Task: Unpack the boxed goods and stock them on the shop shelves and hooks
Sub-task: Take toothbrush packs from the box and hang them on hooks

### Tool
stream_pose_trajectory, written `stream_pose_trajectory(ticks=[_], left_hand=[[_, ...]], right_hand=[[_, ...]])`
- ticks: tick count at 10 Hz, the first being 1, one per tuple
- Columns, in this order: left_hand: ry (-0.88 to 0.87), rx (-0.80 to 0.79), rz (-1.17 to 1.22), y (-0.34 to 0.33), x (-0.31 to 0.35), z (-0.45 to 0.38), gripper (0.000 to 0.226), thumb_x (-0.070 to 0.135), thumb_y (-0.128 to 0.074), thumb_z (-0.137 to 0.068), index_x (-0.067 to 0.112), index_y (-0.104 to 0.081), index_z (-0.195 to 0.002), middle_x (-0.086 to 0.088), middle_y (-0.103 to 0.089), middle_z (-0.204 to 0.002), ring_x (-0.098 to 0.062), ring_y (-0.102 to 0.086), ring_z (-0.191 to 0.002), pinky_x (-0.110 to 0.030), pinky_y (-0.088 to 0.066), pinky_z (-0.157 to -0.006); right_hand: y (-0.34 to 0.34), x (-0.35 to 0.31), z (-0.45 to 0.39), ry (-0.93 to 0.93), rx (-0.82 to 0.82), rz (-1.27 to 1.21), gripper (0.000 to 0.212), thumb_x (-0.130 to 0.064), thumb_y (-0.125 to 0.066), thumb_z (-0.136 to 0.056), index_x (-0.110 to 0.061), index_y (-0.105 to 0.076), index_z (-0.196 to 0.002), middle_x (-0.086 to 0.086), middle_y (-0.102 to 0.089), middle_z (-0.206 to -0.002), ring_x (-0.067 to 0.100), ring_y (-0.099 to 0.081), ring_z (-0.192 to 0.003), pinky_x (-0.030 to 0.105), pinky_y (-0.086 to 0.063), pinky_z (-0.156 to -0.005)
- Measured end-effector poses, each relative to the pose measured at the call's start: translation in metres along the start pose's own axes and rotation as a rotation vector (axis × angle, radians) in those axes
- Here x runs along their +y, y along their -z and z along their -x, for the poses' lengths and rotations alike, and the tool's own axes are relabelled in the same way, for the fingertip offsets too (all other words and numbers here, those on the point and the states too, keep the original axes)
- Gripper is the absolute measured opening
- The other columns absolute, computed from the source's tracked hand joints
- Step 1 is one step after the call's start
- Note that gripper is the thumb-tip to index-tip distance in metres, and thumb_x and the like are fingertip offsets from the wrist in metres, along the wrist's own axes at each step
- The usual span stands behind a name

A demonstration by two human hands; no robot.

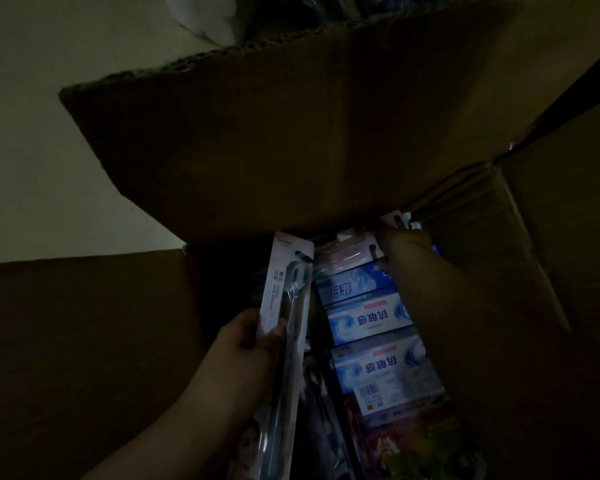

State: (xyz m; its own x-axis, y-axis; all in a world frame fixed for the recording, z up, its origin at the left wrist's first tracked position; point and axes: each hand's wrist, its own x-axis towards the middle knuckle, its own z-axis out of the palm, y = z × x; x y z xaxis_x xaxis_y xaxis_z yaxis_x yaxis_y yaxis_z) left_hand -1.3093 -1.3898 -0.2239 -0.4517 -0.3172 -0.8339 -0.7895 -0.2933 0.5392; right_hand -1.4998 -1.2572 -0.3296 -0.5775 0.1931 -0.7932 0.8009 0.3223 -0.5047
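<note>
Very dark shot, looking down into an open cardboard box [326, 140]. Its big far flap stands up & fills most of the top of the view; a side flap lies out to the left, the right wall runs down the right edge. Pale floor or wall shows at upper left, can't tell which.

Inside the box, centre-right: stacked toothpaste cartons [368, 320], blue & white w/ Chinese print, lying flat, one below the other towards the near side. The lowest pale one shows a barcode. Below them, at the bottom edge, some red & green packs, too dim to ID.

Left hand [246, 341] comes up from bottom left, forearm bare. It holds a long carded toothbrush pack [284, 327] by its mid part, thumb on the front, fingers wrapped behind. Pack is about upright, tilted slightly, hang-hole end up just under the far flap, lower end running down past the wrist. It sits at the box's left side, next to the cartons; can't tell if it's touching them.

Right hand [402, 251] reaches in from the right, at the far right corner of the box. Its fingers curl on the top of another hang-card pack [357, 249], pinkish-white, lying over the far end of the cartons. Exact grip hard to read in the dark.
</note>
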Motion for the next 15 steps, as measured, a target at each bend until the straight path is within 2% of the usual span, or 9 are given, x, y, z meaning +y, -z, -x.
stream_pose_trajectory(ticks=[4,6,8,10,11,12,13,14,15], left_hand=[[0.009,-0.006,-0.016,-0.001,0.002,0.002,0.014,0.023,-0.053,-0.095,0.024,-0.063,-0.104,0.004,-0.073,-0.088,-0.01,-0.071,-0.073,-0.022,-0.051,-0.054],[0.013,0.016,0.018,-0.005,0.012,0.025,0.013,0.015,-0.053,-0.095,0.019,-0.066,-0.096,-0.003,-0.073,-0.089,-0.016,-0.067,-0.075,-0.027,-0.05,-0.063],[0.0,0.014,0.106,-0.001,0.059,0.102,0.012,0.011,-0.056,-0.093,0.017,-0.067,-0.091,-0.003,-0.074,-0.082,-0.017,-0.068,-0.075,-0.03,-0.05,-0.064],[-0.074,0.014,0.007,0.009,0.138,0.215,0.002,0.018,-0.06,-0.092,0.016,-0.061,-0.092,-0.009,-0.067,-0.09,-0.017,-0.063,-0.073,-0.023,-0.046,-0.056],[-0.113,-0.074,-0.038,0.016,0.186,0.286,0.007,0.015,-0.058,-0.092,0.021,-0.061,-0.089,-0.002,-0.068,-0.091,-0.009,-0.063,-0.067,-0.013,-0.044,-0.045],[-0.143,-0.194,-0.088,0.028,0.231,0.355,0.009,0.019,-0.059,-0.092,0.02,-0.066,-0.1,0.0,-0.072,-0.091,-0.01,-0.07,-0.073,-0.019,-0.054,-0.058],[-0.164,-0.298,-0.123,0.044,0.265,0.414,0.008,0.02,-0.063,-0.09,0.015,-0.064,-0.097,-0.002,-0.073,-0.088,-0.012,-0.071,-0.077,-0.029,-0.058,-0.074],[-0.298,-0.434,-0.122,0.056,0.297,0.463,0.039,0.028,-0.083,-0.067,0.015,-0.064,-0.099,-0.002,-0.074,-0.099,-0.007,-0.07,-0.086,-0.023,-0.054,-0.079],[-0.322,-0.57,-0.044,0.063,0.319,0.502,0.068,0.025,-0.084,-0.052,0.005,-0.064,-0.114,-0.008,-0.072,-0.108,-0.021,-0.069,-0.099,-0.028,-0.055,-0.083]], right_hand=[[0.008,0.016,0.001,0.185,0.004,0.074,0.031,-0.013,-0.06,-0.092,0.0,-0.061,-0.12,0.016,-0.061,-0.125,0.028,-0.06,-0.107,0.032,-0.047,-0.088],[0.041,0.003,0.079,0.441,0.031,0.123,0.023,-0.014,-0.056,-0.095,-0.006,-0.061,-0.116,0.0,-0.063,-0.093,0.002,-0.054,-0.074,0.016,-0.046,-0.065],[0.11,-0.023,0.188,0.517,0.102,0.165,0.018,-0.017,-0.06,-0.092,-0.009,-0.068,-0.107,0.001,-0.065,-0.087,0.015,-0.063,-0.082,0.024,-0.049,-0.073],[0.185,-0.087,0.321,0.497,0.006,0.172,0.024,-0.019,-0.062,-0.091,-0.013,-0.066,-0.114,-0.014,-0.063,-0.084,-0.011,-0.061,-0.067,0.006,-0.044,-0.061],[0.221,-0.135,0.393,0.482,-0.051,0.094,0.02,-0.011,-0.06,-0.092,-0.013,-0.064,-0.111,-0.015,-0.062,-0.087,-0.008,-0.061,-0.067,0.003,-0.044,-0.057],[0.256,-0.181,0.466,0.521,-0.074,0.092,0.011,-0.01,-0.059,-0.093,-0.016,-0.068,-0.093,0.009,-0.068,-0.088,0.005,-0.06,-0.075,0.012,-0.052,-0.063],[0.287,-0.221,0.537,0.614,-0.1,0.146,0.022,-0.013,-0.058,-0.093,-0.027,-0.069,-0.08,0.009,-0.072,-0.087,0.008,-0.061,-0.076,0.023,-0.052,-0.068],[0.313,-0.253,0.597,0.681,-0.067,0.133,0.016,-0.016,-0.059,-0.093,-0.024,-0.071,-0.087,0.0,-0.073,-0.09,0.001,-0.06,-0.07,0.022,-0.051,-0.068],[0.335,-0.276,0.645,0.73,0.043,0.032,0.012,-0.018,-0.06,-0.092,-0.024,-0.069,-0.087,-0.008,-0.07,-0.085,0.006,-0.06,-0.072,0.026,-0.053,-0.078]])
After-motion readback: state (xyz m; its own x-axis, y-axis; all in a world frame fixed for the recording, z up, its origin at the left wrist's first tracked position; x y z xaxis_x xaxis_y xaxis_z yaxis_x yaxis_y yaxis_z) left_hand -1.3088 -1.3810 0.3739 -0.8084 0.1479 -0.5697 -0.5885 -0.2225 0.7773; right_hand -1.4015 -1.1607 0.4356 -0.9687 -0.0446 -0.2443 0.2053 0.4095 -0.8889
